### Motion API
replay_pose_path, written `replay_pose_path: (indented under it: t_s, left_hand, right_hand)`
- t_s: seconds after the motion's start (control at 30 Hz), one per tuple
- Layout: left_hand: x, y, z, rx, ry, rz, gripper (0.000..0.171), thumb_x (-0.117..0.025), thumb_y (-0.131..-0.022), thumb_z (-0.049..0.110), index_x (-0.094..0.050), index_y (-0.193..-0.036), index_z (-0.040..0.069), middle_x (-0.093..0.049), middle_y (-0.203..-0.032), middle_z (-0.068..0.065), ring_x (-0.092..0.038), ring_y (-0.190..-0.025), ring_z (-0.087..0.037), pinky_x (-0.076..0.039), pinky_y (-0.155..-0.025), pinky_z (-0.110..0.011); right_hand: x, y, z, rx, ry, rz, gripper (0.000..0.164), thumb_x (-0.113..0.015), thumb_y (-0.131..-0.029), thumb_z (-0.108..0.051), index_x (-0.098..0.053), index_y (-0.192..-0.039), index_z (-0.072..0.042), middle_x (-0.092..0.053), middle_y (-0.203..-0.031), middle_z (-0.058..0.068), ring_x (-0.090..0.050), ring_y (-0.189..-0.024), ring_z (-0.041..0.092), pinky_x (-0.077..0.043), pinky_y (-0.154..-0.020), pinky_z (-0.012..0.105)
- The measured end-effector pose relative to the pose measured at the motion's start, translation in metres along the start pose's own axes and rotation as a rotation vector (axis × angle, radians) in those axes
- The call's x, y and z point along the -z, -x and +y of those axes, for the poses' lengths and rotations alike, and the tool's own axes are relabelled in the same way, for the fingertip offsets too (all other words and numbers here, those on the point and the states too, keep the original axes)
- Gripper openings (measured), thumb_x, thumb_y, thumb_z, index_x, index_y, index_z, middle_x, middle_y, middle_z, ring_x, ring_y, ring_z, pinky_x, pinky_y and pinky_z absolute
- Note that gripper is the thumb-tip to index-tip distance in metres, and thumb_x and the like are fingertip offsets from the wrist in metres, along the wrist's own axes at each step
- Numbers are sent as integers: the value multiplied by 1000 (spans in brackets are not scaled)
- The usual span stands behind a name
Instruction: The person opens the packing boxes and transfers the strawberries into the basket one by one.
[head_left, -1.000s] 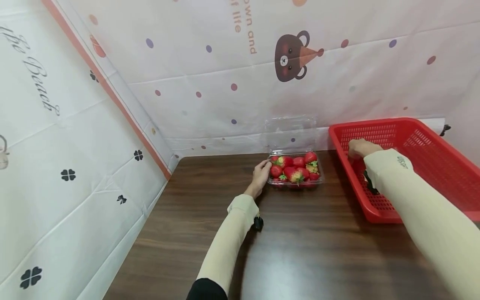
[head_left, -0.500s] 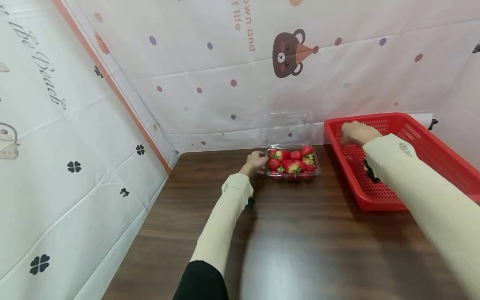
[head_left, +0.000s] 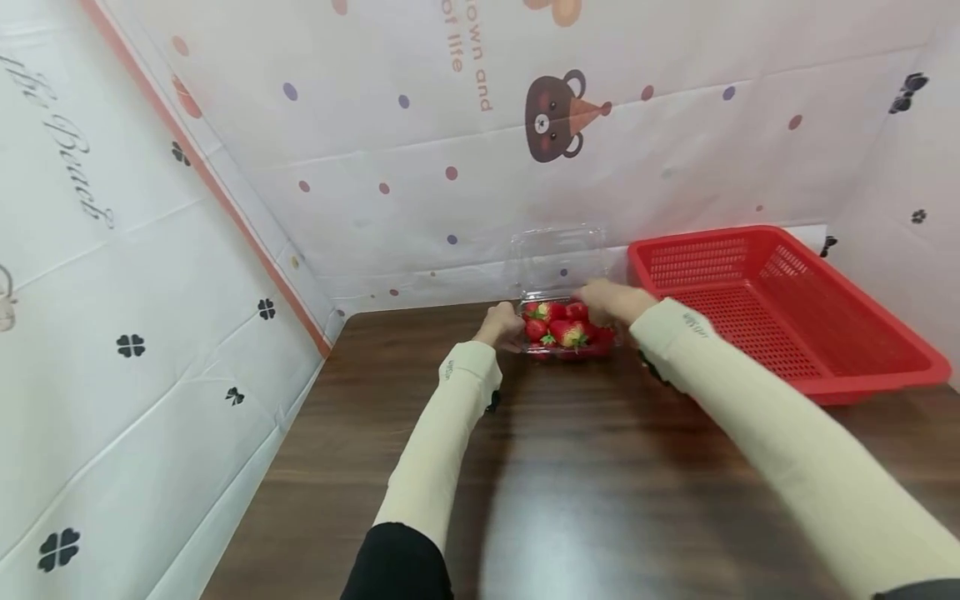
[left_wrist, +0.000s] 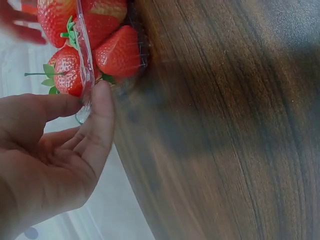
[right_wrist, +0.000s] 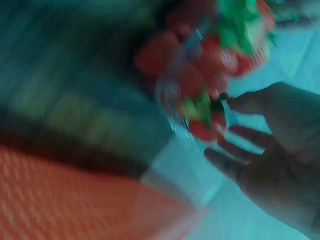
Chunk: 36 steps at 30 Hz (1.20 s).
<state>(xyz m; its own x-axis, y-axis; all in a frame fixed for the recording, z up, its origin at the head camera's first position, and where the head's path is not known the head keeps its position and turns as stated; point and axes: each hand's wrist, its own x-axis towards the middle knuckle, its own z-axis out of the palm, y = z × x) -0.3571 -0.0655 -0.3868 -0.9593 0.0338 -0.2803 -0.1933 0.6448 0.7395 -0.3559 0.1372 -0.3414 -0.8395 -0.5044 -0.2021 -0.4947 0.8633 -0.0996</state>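
Note:
A clear plastic clamshell box (left_wrist: 86, 57) stands on the table against the back wall, filled with red strawberries (head_left: 567, 333) with green leaves. Its see-through lid (head_left: 558, 254) is raised behind it. My left hand (head_left: 501, 325) is at the box's left side; in the left wrist view its thumb and fingers pinch the rim. My right hand (head_left: 609, 300) reaches over the box's right part and hides some berries. Though blurred, the right wrist view shows its fingers (right_wrist: 225, 162) spread and loosely bent beside an end strawberry (right_wrist: 204, 129), gripping nothing.
To the right of the box stands a large red plastic basket (head_left: 787, 308) with slotted walls; no strawberries show inside it. A patterned white sheet (head_left: 420, 217) covers the walls behind and at the left. The tabletop (head_left: 570, 483) is dark wood.
My right hand has come out of the red basket and moved left to the strawberries. My left hand has stayed at the box's left side. The head view has shifted slightly.

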Motion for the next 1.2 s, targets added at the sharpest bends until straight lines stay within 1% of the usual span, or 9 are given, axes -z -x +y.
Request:
replay_pose_path:
  t_s: [0.13, 0.27, 0.4, 0.53, 0.63, 0.87, 1.03, 1.13, 1.2]
  left_hand:
    - [4, 0, -7, 23, 28, 53, 9, -55, -95, -1, -57, -86, 0, -75, -96, -29, -62, -48, -18, -62, -76, -45]
    - [3, -2, -5, 24, 10, 65, 7, -55, -95, 1, -60, -91, -1, -76, -92, -26, -63, -46, -18, -63, -71, -44]
    - [0, -6, 0, 53, -73, 81, 12, -55, -95, 5, -64, -100, -1, -77, -81, -21, -64, -43, -17, -63, -69, -42]
    - [-1, -9, 5, 97, -151, 99, 16, -55, -97, 11, -66, -101, 0, -76, -73, -16, -65, -42, -17, -63, -69, -40]
    - [-1, -10, 6, 110, -178, 109, 17, -55, -98, 12, -67, -100, 0, -76, -71, -14, -66, -43, -18, -63, -70, -41]
    - [-4, -11, 7, 93, -171, 96, 15, -53, -100, 7, -65, -103, -1, -74, -73, -17, -61, -43, -18, -63, -72, -43]
    - [-9, -14, 11, 87, -199, 87, 14, -53, -101, 6, -65, -105, 0, -73, -76, -17, -60, -44, -17, -63, -72, -41]
    - [-10, -15, 12, 101, -230, 90, 14, -54, -101, 8, -67, -102, 1, -73, -76, -15, -60, -43, -17, -63, -72, -40]
    - [-8, -16, 13, 112, -262, 86, 17, -54, -101, 10, -68, -100, 1, -73, -73, -13, -60, -42, -16, -63, -71, -39]
  right_hand:
    - [-13, -11, -10, -29, 67, 0, 39, -55, -92, 6, -62, -131, 6, -59, -136, 31, -51, -131, 50, -40, -114, 57]
    - [-16, -12, -4, -111, 43, 28, 32, -62, -88, 4, -65, -120, 6, -58, -129, 31, -50, -122, 48, -49, -99, 55]
    - [-15, -13, 3, -157, 22, 73, 20, -68, -78, 4, -66, -97, 5, -55, -122, 31, -47, -113, 47, -53, -80, 49]
    - [-13, -16, 6, -184, 1, 90, 4, -66, -80, -1, -66, -84, 1, -54, -120, 30, -49, -111, 49, -54, -80, 49]
    - [-12, -18, 8, -203, -3, 83, 4, -65, -83, -3, -67, -85, 1, -53, -120, 30, -51, -108, 47, -54, -86, 51]
    - [-7, -14, 8, -182, -40, 99, 3, -64, -82, -4, -65, -80, -2, -60, -102, 24, -61, -83, 33, -55, -74, 43]
    - [0, -8, 9, -158, -65, 162, 13, -72, -81, -3, -67, -93, -1, -67, -95, 20, -64, -87, 34, -57, -77, 48]
    - [6, -3, 6, -122, -99, 210, 27, -75, -86, -7, -67, -111, 2, -69, -107, 23, -67, -98, 37, -57, -86, 50]
    - [15, 1, 4, -100, -122, 234, 37, -74, -88, -7, -64, -122, 4, -64, -119, 27, -66, -105, 40, -57, -90, 51]
